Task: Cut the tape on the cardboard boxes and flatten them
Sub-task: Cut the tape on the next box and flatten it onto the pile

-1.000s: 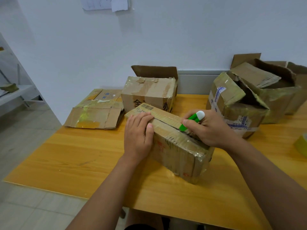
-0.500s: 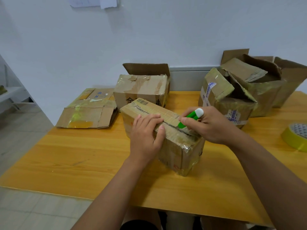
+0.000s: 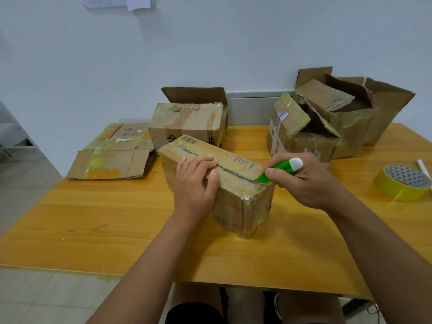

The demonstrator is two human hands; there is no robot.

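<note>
Slicing along the top seam, the right hand pinches a green cutter between thumb and curled fingers, its tip down at the near-right end of the taped box. That box sits mid-tabletop, directly in front of the person, its long axis running from far-left to near-right. The left hand lies over the box's near top edge, fingers bent over the seam and pressing it steady, gripping nothing else. Here's the relation that counts: the seam runs diagonally between both hands, a dark slit showing from the far corner down to the blade, which looks almost at the end of its run. The right hand is nearest that last bit of tape, so the finishing stroke looks like its job, pulling away from the left fingers. Behind wait a sealed box, opened boxes and one flattened box; a tape roll sits right.
</note>
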